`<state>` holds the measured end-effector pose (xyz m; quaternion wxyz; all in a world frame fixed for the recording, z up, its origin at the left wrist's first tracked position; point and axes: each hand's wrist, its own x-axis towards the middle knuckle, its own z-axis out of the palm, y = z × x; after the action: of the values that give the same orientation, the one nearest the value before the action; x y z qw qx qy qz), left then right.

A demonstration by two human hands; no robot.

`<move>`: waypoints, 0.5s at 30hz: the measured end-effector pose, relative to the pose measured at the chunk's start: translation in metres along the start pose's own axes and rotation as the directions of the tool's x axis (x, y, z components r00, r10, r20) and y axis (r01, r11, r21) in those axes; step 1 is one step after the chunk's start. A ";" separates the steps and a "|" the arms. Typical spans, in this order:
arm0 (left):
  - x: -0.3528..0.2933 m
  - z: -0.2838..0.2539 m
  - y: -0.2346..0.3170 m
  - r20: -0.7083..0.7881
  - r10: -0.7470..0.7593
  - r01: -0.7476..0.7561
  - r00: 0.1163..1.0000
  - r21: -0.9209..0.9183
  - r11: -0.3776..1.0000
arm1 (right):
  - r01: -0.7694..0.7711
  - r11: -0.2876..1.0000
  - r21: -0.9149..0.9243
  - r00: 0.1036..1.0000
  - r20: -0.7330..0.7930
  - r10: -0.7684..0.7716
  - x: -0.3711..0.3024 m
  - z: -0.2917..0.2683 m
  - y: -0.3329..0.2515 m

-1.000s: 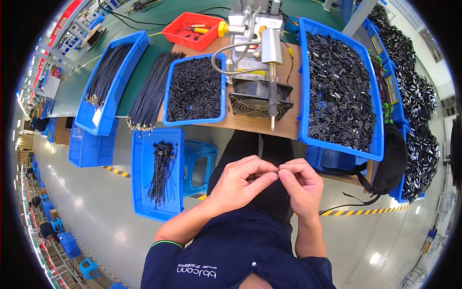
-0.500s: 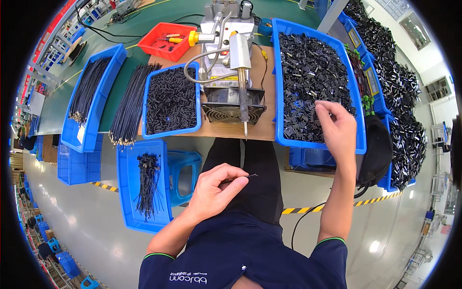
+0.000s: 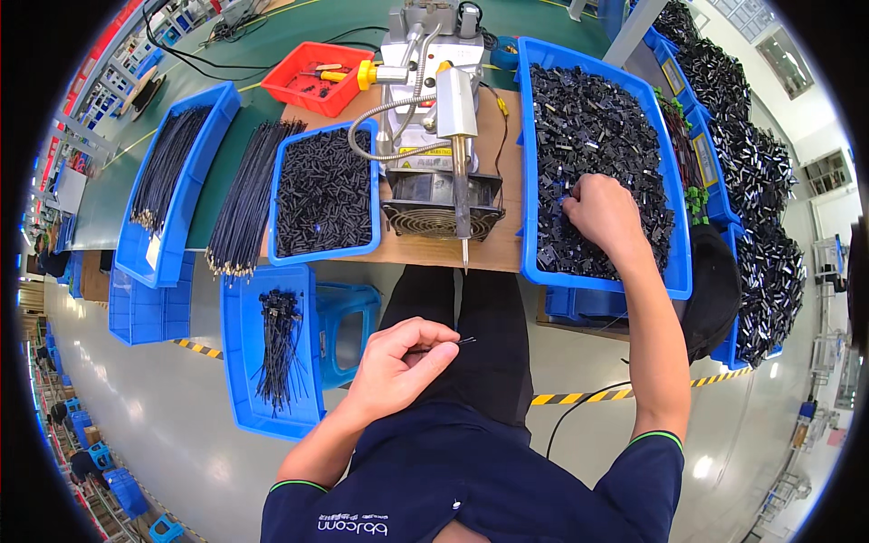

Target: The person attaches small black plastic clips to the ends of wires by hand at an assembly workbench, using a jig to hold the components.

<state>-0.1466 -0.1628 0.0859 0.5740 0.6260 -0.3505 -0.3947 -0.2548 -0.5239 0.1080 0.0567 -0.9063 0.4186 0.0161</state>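
Over my lap, my left hand (image 3: 403,364) is closed, thumb pressed against the curled fingers. It pinches a thin dark wire (image 3: 466,341) whose fine, pale tips stick out to the right; the rest lies hidden in the palm. My right hand (image 3: 605,213) is down in the large blue bin (image 3: 681,244) at the right, fingers curled among small black plastic housings (image 3: 593,109). Its fingertips are partly hidden, and what they grip does not show. Between the hands a soldering iron (image 3: 460,181) hangs tip down from a machine (image 3: 412,100), in front of a black fan (image 3: 434,217).
Left of the machine stand a blue tray of short black tubes (image 3: 324,190), bundled black cables (image 3: 249,195) and a blue bin of cables (image 3: 195,185). A red tray (image 3: 308,100) sits behind. Lower left, wired pieces (image 3: 279,348) lie in another blue bin beside a blue stool (image 3: 348,326).
My right hand has reached forward and left, deeper into the bin of black housings, fingers curling down. My left hand keeps its pinch on the wire, shifted slightly down and left.
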 end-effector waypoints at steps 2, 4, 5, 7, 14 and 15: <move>0.001 0.003 -0.002 -0.011 0.006 -0.006 1.000 -0.020 1.000 | -0.022 0.999 0.034 1.000 0.023 0.021 0.002 -0.004 -0.001; 0.002 0.002 -0.002 -0.020 0.014 -0.015 1.000 -0.043 0.999 | -0.046 0.997 0.066 0.998 0.044 0.043 0.001 -0.007 -0.003; 0.003 0.000 0.000 0.001 0.048 -0.048 0.999 0.024 0.999 | -0.053 0.996 0.072 0.997 0.059 0.049 0.000 -0.007 -0.004; 0.002 -0.001 0.002 0.025 0.082 -0.084 0.996 0.090 0.992 | -0.060 0.995 0.078 0.996 0.070 0.054 -0.002 -0.007 -0.004; -0.004 -0.005 0.003 0.003 0.079 -0.079 0.997 0.080 0.994 | 0.031 0.950 0.309 0.978 -0.205 0.035 -0.017 -0.021 0.005; -0.006 -0.006 0.004 -0.011 0.074 -0.073 0.997 0.079 0.994 | 0.036 0.916 0.399 0.969 -0.239 0.066 -0.021 -0.027 0.007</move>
<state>-0.1442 -0.1549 0.0910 0.5657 0.6374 -0.3846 -0.3547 -0.2747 -0.5157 0.1353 0.1879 -0.8670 0.4240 -0.1825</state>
